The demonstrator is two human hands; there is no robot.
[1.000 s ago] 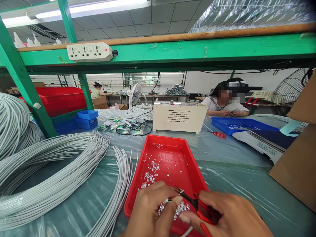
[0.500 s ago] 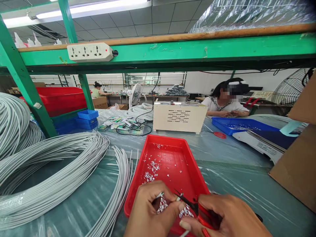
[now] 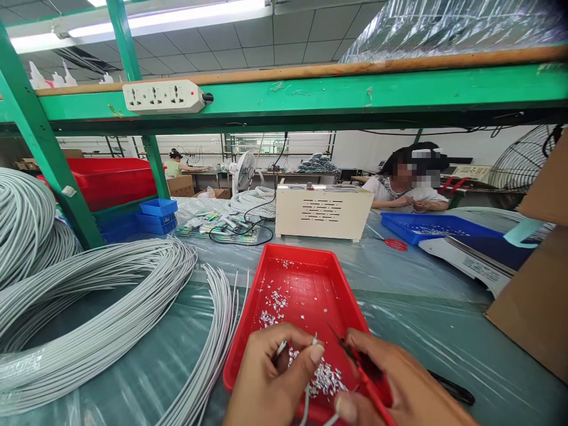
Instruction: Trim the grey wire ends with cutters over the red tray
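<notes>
My left hand point(image 3: 279, 373) pinches the end of a thin grey-white cable point(image 3: 306, 402) between thumb and forefinger, its tip poking up. My right hand point(image 3: 390, 378) is wrapped round red-handled scissors point(image 3: 370, 387); their dark blades point up and left, apart from the cable tip. A second piece of cable shows below my right thumb. Both hands are over a red tray point(image 3: 317, 269) holding small silvery scraps point(image 3: 326, 378), heaped near the hands and scattered farther back.
Coiled grey cables point(image 3: 110, 302) lie at left. Behind the tray stands a cream metal box point(image 3: 323, 212). To the right are red-handled scissors point(image 3: 394, 244), a blue tray point(image 3: 439, 225), a scale point(image 3: 479, 254) and cardboard point(image 3: 532, 302). A co-worker point(image 3: 408, 183) sits across; a green shelf beam point(image 3: 310, 97) runs overhead.
The scissors have drawn away from the cable tip, with my right hand shifting slightly. A black handle has come into view beside the right wrist. My left hand stays nearly in place.
</notes>
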